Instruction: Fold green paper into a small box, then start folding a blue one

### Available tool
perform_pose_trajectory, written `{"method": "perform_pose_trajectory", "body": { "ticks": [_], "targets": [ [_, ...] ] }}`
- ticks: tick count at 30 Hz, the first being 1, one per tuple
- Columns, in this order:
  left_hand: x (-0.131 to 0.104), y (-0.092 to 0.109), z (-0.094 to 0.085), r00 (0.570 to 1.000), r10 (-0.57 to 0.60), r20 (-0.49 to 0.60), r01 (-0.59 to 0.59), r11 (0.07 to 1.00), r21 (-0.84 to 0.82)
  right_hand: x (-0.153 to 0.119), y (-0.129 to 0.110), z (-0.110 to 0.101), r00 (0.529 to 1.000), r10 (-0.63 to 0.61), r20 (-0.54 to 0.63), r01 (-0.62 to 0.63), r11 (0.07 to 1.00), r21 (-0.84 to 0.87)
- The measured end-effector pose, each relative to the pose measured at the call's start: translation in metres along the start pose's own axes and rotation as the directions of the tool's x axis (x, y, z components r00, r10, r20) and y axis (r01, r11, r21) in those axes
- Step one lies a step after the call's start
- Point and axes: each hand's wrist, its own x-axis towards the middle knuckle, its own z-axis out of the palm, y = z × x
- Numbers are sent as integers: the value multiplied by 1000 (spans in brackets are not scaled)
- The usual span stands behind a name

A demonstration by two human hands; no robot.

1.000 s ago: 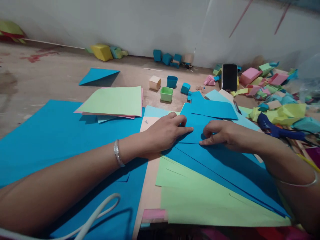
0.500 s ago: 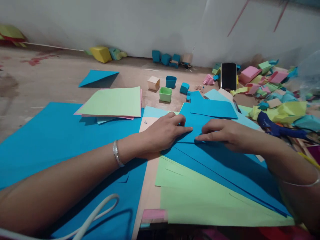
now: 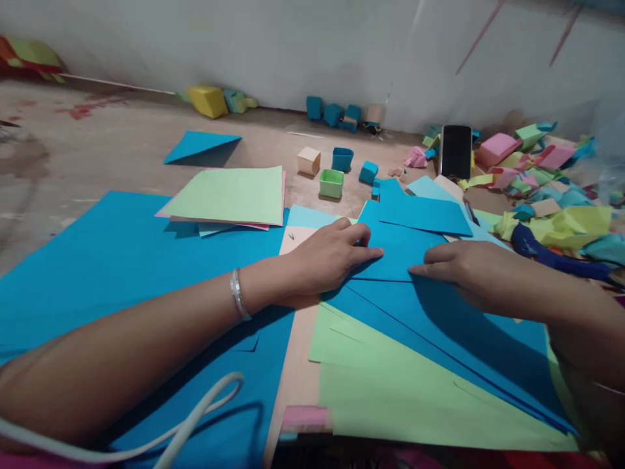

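A folded piece of blue paper (image 3: 390, 260) lies on larger blue sheets, its straight near edge running left to right. My left hand (image 3: 332, 254) rests on its left part, index finger stretched out flat on the paper and the other fingers partly curled. At the near edge, further right, my right hand (image 3: 459, 267) has its fingers pressed together, the tips on the paper's edge. Just behind lies another cut blue piece (image 3: 430, 213). Under the blue sheets, a green sheet (image 3: 390, 391) spreads toward me.
A large blue sheet (image 3: 146, 260) covers the left, with stacked paper (image 3: 234, 195) on it. Small paper boxes, including a green box (image 3: 331, 184), stand behind. A phone (image 3: 456, 152), a blue glue gun (image 3: 561, 257) and paper scraps crowd the right. A white cable (image 3: 205, 407) loops in front.
My right hand has slid to the right along the paper's near edge, its fingers now closer together. My left hand stays on the paper. The whole view has shifted slightly.
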Motion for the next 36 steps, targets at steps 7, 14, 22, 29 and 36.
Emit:
{"method": "perform_pose_trajectory", "body": {
  "ticks": [7, 14, 22, 29, 36],
  "targets": [
    [2, -1, 0, 1000, 0, 6, 0, 1000, 17, 8, -6, 15, 968, 251, 5, -231, 900, -370],
    [1, -1, 1, 1000, 12, 11, -13, 1000, 23, 20, -25, 1, 997, 57, -59, -70, 969, -235],
    [3, 0, -1, 999, 11, 43, -12, 999, 32, 23, -36, 7, 991, -136, -2, 135, 983, -121],
    [5, 0, 0, 998, 23, 52, -23, 1000, 15, 33, -41, 14, 986, -167, -10, 165, 979, -119],
    [6, -3, -2, 998, -24, 61, 32, 991, -127, 50, -48, 10, 990, -136, 32, 139, 980, -143]
  ]
}}
